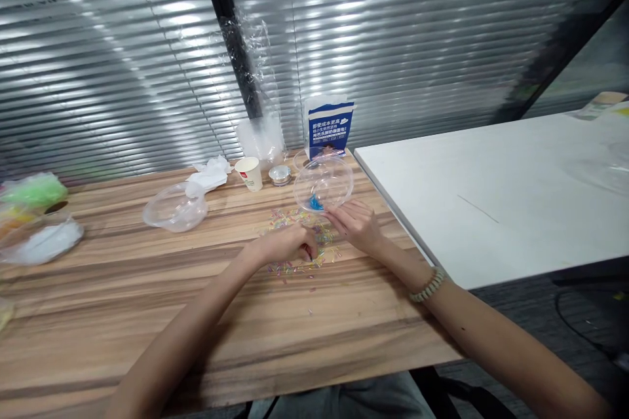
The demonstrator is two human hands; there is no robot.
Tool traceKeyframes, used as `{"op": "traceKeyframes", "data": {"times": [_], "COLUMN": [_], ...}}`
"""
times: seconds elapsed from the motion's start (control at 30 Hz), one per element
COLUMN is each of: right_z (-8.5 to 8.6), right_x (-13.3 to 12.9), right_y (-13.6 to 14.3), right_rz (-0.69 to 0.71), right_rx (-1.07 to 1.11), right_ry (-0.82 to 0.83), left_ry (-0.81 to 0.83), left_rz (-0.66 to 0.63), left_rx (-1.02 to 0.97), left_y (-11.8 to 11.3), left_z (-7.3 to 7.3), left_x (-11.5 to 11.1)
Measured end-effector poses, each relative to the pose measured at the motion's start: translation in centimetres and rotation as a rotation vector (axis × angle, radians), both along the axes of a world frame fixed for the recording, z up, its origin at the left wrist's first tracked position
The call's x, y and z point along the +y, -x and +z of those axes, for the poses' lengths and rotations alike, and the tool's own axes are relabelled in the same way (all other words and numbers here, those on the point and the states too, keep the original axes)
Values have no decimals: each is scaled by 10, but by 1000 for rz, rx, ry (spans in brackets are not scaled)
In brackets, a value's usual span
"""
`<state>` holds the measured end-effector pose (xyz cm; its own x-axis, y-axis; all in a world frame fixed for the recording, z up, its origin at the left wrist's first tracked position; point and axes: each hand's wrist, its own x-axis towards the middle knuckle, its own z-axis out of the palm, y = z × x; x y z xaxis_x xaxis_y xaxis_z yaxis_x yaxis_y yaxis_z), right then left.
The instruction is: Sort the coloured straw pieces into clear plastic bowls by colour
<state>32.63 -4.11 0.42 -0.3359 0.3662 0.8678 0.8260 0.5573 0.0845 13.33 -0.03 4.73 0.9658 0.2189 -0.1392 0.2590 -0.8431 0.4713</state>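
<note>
Many small coloured pieces lie scattered on the wooden table in front of me. My left hand is closed low over them, fingertips pinched together; what they pinch is too small to make out. My right hand, with a beaded bracelet on its wrist, grips the near rim of a clear round bowl. The bowl is tilted, and a small heap of blue pieces rests at its lower left side.
Behind stand a paper cup, a round tin and a blue packet. Further left are white tissues, a clear bowl and plastic containers. A white table adjoins at the right; blinds rise behind.
</note>
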Motion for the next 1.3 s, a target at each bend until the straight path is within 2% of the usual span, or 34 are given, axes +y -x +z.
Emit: {"op": "traceKeyframes", "data": {"times": [0.2,0.3,0.4,0.5,0.63,0.73,0.8,0.87,0.93,1.03,1.1,1.17,1.3], "right_z": [0,1,1,0,3,4,4,3,2,5,7,8,8], "right_x": [-2,-4,-4,-4,-5,-7,-10,-12,-14,-14,-12,-10,-6], "right_y": [1,1,1,1,2,4,7,8,10,9,9,7,5], "right_rz": [-5,-13,-36,-48,0,74,124,172,200,186,158,135,114], "right_rx": [-8,-17,-31,-40,-37,-41,-44,-44,-45,-33,-15,7,44], "right_ry": [-8,5,24,23,6,-1,-1,-15,-28,-42,-51,-60,-106], "left_ry": [15,16,-22,-45,-77,-208,-259,-260,-240,-141,-37,4,-77], "left_rz": [33,36,55,97,234,399,441,425,411,398,375,378,490], "left_rx": [7,-11,-41,-91,-307,-536,-587,-571,-557,-486,-341,-219,-211], "left_y": [2,2,3,6,9,8,8,10,15,26,34,39,39], "left_z": [-6,-5,4,19,32,28,21,18,22,42,56,63,57], "left_x": [2,2,-1,-5,-5,1,6,11,13,13,12,12,16]}}
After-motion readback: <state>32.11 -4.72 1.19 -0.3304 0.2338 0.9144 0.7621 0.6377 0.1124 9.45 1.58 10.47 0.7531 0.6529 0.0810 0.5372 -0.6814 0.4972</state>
